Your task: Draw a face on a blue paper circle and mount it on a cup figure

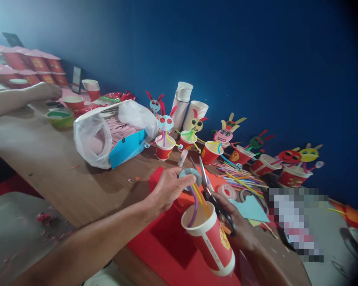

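Between its thumb and fingers, my left hand (173,186) pinches a round blue-grey paper disc (191,178). Purple and yellow-orange stems (196,202) run from just below the disc down into a red and white paper cup (210,242), which leans above red paper (164,242). My right hand (234,214) is closed around the black handles of scissors (211,190). The scissor blades point up and stand a little apart, close beside the disc's right edge. Part of my right hand is hidden behind the cup and handles.
Decorated cups with paper faces (165,147) line the wall side. Colored stems (241,178), a tape roll (227,191) and light blue paper (252,208) lie to the right. A plastic bag of pink pieces (98,139) is at left, near another person's hand (47,91).
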`<state>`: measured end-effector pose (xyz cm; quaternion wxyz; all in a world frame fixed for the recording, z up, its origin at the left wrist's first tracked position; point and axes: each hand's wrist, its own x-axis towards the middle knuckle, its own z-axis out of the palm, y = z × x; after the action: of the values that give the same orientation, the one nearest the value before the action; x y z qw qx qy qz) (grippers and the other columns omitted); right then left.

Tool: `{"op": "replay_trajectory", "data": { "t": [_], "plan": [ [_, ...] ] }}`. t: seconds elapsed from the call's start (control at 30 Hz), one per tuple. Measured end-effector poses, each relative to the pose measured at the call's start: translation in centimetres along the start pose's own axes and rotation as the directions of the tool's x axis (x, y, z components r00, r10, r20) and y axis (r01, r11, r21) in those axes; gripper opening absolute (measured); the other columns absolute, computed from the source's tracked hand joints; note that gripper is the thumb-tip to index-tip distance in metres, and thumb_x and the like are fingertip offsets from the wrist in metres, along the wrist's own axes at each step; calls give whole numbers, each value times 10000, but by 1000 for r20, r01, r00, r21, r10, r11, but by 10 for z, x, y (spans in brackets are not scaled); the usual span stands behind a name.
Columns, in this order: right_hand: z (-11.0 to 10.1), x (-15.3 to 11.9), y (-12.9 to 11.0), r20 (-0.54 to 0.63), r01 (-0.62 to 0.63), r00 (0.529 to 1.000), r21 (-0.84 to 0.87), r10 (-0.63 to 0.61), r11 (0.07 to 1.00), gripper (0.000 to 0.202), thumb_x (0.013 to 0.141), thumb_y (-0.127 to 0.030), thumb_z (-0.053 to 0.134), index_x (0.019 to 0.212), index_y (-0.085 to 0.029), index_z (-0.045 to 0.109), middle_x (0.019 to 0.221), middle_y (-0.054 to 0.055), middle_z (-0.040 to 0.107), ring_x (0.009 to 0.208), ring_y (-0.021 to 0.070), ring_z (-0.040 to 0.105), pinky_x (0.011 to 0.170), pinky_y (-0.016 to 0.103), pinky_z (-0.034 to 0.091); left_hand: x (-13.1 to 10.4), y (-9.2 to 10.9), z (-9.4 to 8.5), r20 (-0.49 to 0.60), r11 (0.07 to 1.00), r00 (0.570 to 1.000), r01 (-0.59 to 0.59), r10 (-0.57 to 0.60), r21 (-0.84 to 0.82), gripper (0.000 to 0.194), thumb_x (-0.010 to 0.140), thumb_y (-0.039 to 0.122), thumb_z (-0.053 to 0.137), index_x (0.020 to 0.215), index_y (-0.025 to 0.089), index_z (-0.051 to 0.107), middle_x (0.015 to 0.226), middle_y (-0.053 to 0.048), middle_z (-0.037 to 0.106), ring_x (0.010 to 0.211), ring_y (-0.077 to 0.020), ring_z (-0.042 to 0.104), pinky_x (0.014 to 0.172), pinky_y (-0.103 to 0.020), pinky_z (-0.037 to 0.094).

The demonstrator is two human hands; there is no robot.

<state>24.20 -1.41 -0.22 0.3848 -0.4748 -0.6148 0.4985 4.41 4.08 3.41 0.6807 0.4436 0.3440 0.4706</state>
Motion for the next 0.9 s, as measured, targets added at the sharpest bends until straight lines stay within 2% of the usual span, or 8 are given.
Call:
{"op": "replay_trajectory", "data": {
  "t": [0.13, 0.4, 0.57, 0.9],
  "plan": [
    [1, 1, -3, 7, -14, 1000, 24, 13, 1000, 571, 689, -564, 639, 1167, -253, 594, 1205, 111, 612, 1097, 292, 571, 913, 377, 463, 1, -2, -1, 1, 1000, 1000, -1, 1, -4, 118, 697, 222, 631, 696, 116, 683, 673, -33, 651, 624, -118, 575, 631, -245, 449],
    [2, 2, -6, -36, -34, 999, 5, 34, 999, 639, 639, -610, 651, 1149, -226, 618, 1151, 135, 640, 1073, 319, 581, 904, 402, 468, 1, 1, 2, -29, 999, 999, 16, -18, -44, 136, 658, 220, 658, 705, 96, 687, 653, -42, 651, 612, -121, 578, 618, -242, 458],
    [1, 0, -3, -28, -41, 999, 27, 41, 999, 591, 667, -569, 658, 1157, -242, 602, 1179, 119, 628, 1092, 295, 574, 911, 375, 466, 1, 1, 1, -35, 999, 999, 21, -22, -29, 127, 667, 218, 657, 701, 98, 679, 661, -41, 654, 605, -117, 575, 622, -248, 455],
    [-3, 0, -2, -17, -14, 1000, -43, 14, 999, 558, 692, -536, 654, 1158, -235, 603, 1195, 117, 620, 1103, 295, 564, 917, 387, 458, 1, 3, 1, -38, 1000, 999, 22, -22, -10, 113, 664, 210, 666, 632, 103, 651, 608, -13, 619, 565, -93, 532, 579, -223, 404]
  ]
}}
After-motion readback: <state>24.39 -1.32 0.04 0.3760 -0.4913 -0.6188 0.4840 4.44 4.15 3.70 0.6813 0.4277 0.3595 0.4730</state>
